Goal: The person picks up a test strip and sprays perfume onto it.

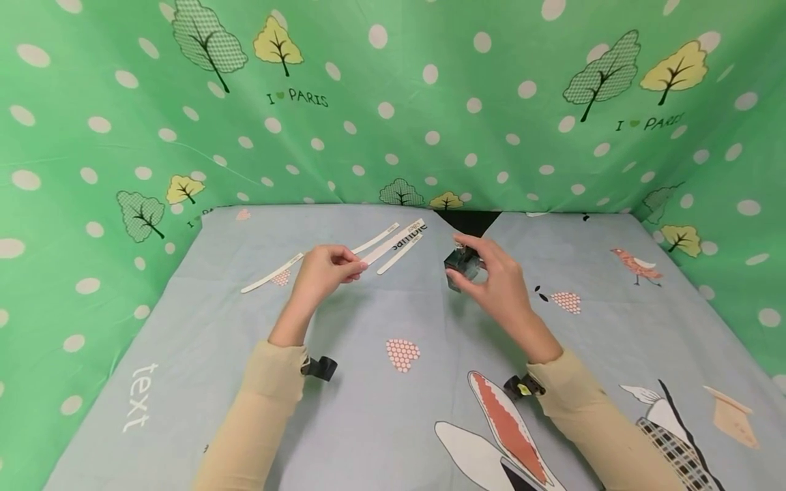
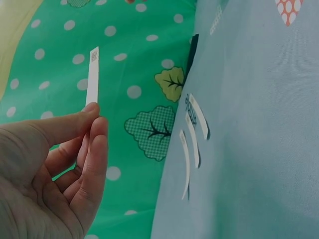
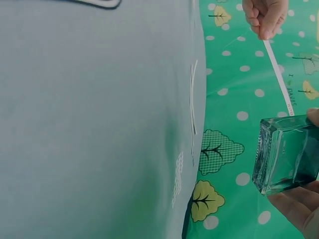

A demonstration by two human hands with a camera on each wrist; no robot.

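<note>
My left hand [image 1: 331, 269] pinches one end of a narrow white paper test strip [image 2: 93, 74] between thumb and fingers. Its far end, with small print, points away to the right. A square glass perfume bottle [image 3: 286, 154], tinted dark green, is in my right hand [image 1: 496, 278]. The thumb and fingers grip its sides, and the index finger lies at the spray top [image 1: 460, 244]. In the right wrist view, the strip's far end reaches close to the bottle, and part of the bottle falls outside the frame.
Three more paper strips lie on the grey-blue printed cloth: one strip [image 1: 273, 273] left of my left hand, another [image 1: 377, 239] behind the held strip, a third [image 1: 399, 254] before it. Green polka-dot fabric [image 1: 393, 136] hangs at the back and sides.
</note>
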